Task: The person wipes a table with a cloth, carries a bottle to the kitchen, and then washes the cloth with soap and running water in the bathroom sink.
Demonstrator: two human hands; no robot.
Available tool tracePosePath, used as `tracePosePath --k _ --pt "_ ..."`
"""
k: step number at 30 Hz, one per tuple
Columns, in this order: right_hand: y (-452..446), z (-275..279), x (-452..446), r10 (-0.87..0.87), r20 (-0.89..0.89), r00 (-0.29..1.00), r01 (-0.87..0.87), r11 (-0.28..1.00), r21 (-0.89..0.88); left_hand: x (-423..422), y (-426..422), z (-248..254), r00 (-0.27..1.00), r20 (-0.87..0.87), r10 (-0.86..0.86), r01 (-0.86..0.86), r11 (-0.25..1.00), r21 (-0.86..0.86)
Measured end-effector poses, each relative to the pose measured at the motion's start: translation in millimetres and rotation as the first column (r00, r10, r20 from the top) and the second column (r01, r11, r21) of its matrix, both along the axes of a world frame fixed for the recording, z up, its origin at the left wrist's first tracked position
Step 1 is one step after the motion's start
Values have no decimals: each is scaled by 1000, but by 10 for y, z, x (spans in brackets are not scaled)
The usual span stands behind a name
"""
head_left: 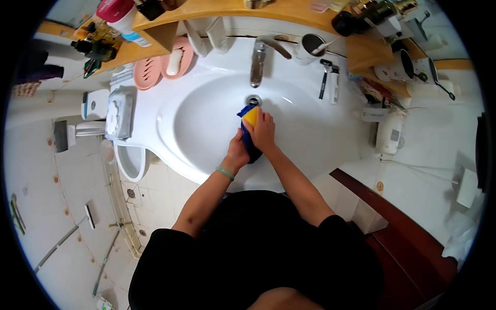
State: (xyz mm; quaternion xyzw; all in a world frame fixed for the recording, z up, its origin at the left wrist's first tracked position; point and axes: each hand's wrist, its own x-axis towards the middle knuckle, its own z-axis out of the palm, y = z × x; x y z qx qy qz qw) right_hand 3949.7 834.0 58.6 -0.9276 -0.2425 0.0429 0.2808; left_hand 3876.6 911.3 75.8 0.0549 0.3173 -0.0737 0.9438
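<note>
Over the white washbasin [199, 121], my left hand [237, 151] is closed on the side of a long dark blue thing [251, 150], whose kind I cannot make out. My right hand [263, 130] grips a yellow sponge [250, 115] and presses it against the upper end of the blue thing. Part of the blue thing is hidden beneath both hands. Just beyond it lies the drain [253, 99], and the metal faucet [257, 67] stands behind that. A pale green bangle [225, 173] circles my left wrist.
Pink soap dishes stand back left, one with a white soap bar [174, 62]. A wipes pack [120, 114] sits at the left edge. Behind the basin is a cup [309, 50]; razors [324, 78] lie to the right. A wooden shelf [206, 11] overhangs the back.
</note>
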Motion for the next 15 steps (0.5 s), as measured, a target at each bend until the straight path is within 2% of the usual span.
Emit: tracePosePath --k 2,3,4,5,6,8,10,11,12,15 --pt "24 -99 124 -89 -183 979 86 996 -23 -51 -18 39 998 -39 -40 39 999 -30" --pt "-27 -106 30 -27 -108 994 28 1000 13 -17 7 -8 1000 1 21 -21 999 -30" --pt "-55 23 -85 27 -189 982 -30 999 -11 -14 27 -81 996 34 87 -85 996 -38" --pt "-75 205 -227 108 -122 987 -103 994 41 -64 87 -242 990 129 54 -49 998 -41" --pt "-70 315 -333 188 -54 981 -183 979 87 -68 113 -158 997 -36 70 -71 997 -21" --pt "-12 190 -211 158 -30 987 -155 983 98 -52 37 111 995 4 98 -98 995 -2" --pt "66 173 94 -11 -75 997 14 999 40 -47 0 186 997 -19 81 -81 997 10" --pt "76 127 222 -100 -211 972 110 993 36 -48 -9 200 997 -43 66 -65 997 30" --pt "40 106 172 -100 -211 972 110 993 37 -59 -1 193 997 -43 66 -65 997 31" --pt "-13 186 -144 78 -160 984 -64 994 86 10 91 218 994 -37 101 -99 993 63"
